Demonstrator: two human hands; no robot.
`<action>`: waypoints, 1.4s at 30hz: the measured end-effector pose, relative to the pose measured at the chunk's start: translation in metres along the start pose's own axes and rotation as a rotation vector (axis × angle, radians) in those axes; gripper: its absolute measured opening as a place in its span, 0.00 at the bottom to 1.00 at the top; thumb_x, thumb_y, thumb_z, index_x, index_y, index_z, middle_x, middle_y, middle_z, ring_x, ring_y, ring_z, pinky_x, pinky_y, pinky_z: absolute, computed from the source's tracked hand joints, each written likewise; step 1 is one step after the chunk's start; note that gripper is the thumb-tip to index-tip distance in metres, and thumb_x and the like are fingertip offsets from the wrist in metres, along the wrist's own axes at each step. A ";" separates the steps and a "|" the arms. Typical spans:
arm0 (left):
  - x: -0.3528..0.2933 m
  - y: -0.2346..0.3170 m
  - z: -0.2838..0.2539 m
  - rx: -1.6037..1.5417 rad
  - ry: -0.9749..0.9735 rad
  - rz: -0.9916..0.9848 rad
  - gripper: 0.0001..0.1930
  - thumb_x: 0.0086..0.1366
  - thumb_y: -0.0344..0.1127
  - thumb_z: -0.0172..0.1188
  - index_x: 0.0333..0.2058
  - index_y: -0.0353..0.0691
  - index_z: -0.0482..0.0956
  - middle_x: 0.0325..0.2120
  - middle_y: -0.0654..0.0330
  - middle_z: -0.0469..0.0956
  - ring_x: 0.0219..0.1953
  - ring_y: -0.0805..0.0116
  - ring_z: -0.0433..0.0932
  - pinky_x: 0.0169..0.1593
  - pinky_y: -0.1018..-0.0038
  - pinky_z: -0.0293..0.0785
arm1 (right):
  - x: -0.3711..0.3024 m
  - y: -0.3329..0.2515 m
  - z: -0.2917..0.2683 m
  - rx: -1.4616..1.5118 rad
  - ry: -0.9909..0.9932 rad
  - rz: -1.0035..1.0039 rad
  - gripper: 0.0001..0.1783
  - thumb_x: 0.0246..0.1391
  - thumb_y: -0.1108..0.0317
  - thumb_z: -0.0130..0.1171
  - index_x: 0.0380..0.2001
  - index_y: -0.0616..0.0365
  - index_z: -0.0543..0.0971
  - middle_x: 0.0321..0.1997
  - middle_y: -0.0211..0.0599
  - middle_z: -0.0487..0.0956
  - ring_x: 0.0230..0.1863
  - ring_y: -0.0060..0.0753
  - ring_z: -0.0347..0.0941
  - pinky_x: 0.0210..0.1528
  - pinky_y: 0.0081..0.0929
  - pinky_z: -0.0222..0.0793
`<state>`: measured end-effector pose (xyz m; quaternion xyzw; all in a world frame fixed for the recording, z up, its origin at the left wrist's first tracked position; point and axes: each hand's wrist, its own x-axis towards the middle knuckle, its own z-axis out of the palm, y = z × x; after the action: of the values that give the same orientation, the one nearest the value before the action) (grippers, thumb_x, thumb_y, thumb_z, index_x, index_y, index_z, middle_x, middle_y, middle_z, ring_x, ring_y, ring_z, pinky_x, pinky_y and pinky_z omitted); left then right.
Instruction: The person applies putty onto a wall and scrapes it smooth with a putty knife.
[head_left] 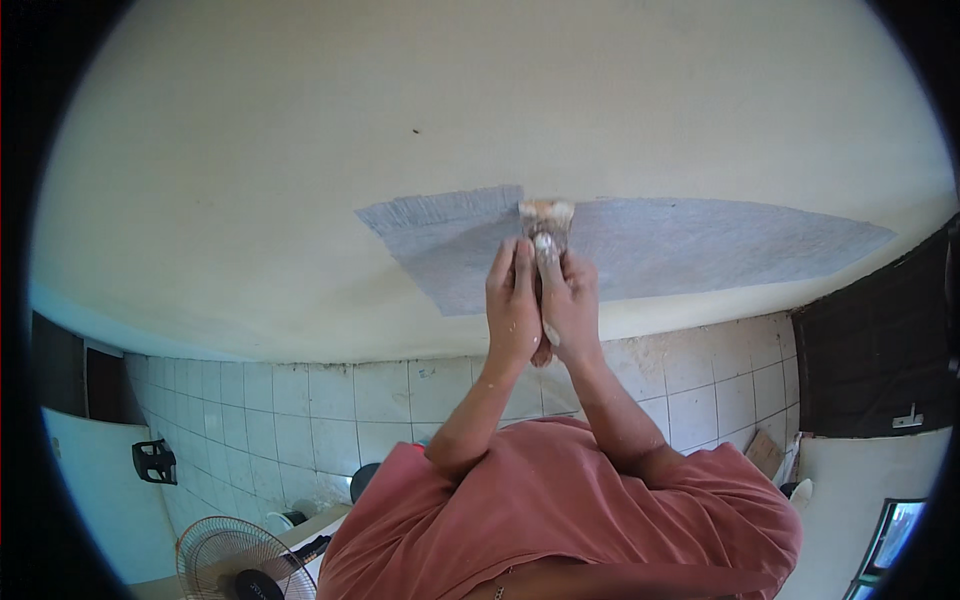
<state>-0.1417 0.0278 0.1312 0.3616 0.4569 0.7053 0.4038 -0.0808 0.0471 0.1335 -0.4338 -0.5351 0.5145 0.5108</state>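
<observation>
Both my hands are closed together around the handle of a scraper (547, 213), which points up the wall in front of me. My left hand (512, 305) wraps the handle from the left, and my right hand (577, 305) from the right, its thumb lying along the tool near the blade. The handle is mostly hidden by my fingers. Pale residue coats the flared blade, whose tip meets the upper edge of a bare grey patch (720, 240) in the cream-painted wall (240, 200). White flecks dot my hands and forearms.
White floor tiles (330, 395) run along the wall's foot. A dark door (880, 340) stands to the right, a black stool (155, 462) far left. A fan with an orange guard (240, 560) is at lower left. A tilted brown board (765, 452) lies at right.
</observation>
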 end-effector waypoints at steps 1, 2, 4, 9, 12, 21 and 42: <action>0.000 -0.004 0.000 0.070 0.057 -0.018 0.12 0.68 0.38 0.41 0.30 0.38 0.67 0.25 0.67 0.64 0.28 0.80 0.60 0.32 0.80 0.61 | 0.002 0.001 0.001 0.002 -0.004 -0.009 0.17 0.57 0.64 0.48 0.21 0.67 0.71 0.13 0.28 0.67 0.19 0.14 0.57 0.19 0.20 0.55; 0.005 -0.007 -0.003 0.068 0.058 -0.009 0.12 0.68 0.38 0.41 0.30 0.38 0.67 0.25 0.67 0.64 0.28 0.80 0.60 0.32 0.80 0.61 | 0.004 0.004 0.002 0.011 -0.009 -0.033 0.17 0.57 0.64 0.48 0.21 0.67 0.71 0.13 0.28 0.67 0.19 0.14 0.57 0.19 0.20 0.55; 0.004 0.005 -0.001 0.037 0.002 -0.024 0.12 0.68 0.38 0.41 0.30 0.38 0.67 0.25 0.66 0.65 0.28 0.80 0.61 0.33 0.80 0.61 | 0.002 -0.002 0.000 0.012 -0.001 -0.047 0.17 0.57 0.64 0.48 0.21 0.67 0.71 0.13 0.28 0.67 0.18 0.14 0.57 0.19 0.21 0.55; 0.000 -0.006 -0.004 0.138 0.021 0.053 0.12 0.67 0.38 0.42 0.30 0.37 0.67 0.24 0.66 0.65 0.29 0.79 0.61 0.33 0.81 0.60 | -0.002 0.004 0.002 0.044 -0.015 0.014 0.18 0.57 0.64 0.47 0.20 0.68 0.70 0.13 0.28 0.67 0.19 0.14 0.57 0.19 0.21 0.55; 0.004 0.009 0.002 0.011 0.030 -0.046 0.12 0.67 0.38 0.42 0.29 0.36 0.66 0.24 0.65 0.65 0.29 0.79 0.60 0.33 0.81 0.60 | 0.003 -0.006 0.003 0.053 0.020 -0.002 0.18 0.57 0.64 0.47 0.20 0.68 0.70 0.13 0.28 0.66 0.19 0.14 0.57 0.19 0.21 0.55; 0.005 0.011 0.003 0.066 -0.007 0.026 0.13 0.67 0.40 0.42 0.29 0.37 0.67 0.23 0.66 0.64 0.28 0.79 0.60 0.32 0.82 0.59 | 0.009 -0.024 0.002 0.152 -0.016 0.048 0.18 0.58 0.63 0.47 0.20 0.67 0.70 0.13 0.27 0.66 0.20 0.13 0.58 0.19 0.20 0.55; 0.003 0.006 0.005 0.068 0.010 -0.012 0.11 0.68 0.38 0.42 0.29 0.38 0.66 0.24 0.68 0.64 0.28 0.82 0.60 0.32 0.82 0.61 | 0.007 -0.003 -0.003 0.092 -0.006 -0.018 0.16 0.57 0.65 0.47 0.22 0.66 0.71 0.15 0.27 0.68 0.20 0.13 0.57 0.20 0.20 0.56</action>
<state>-0.1397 0.0307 0.1388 0.3690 0.4848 0.6887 0.3931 -0.0782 0.0541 0.1371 -0.4033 -0.5163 0.5353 0.5331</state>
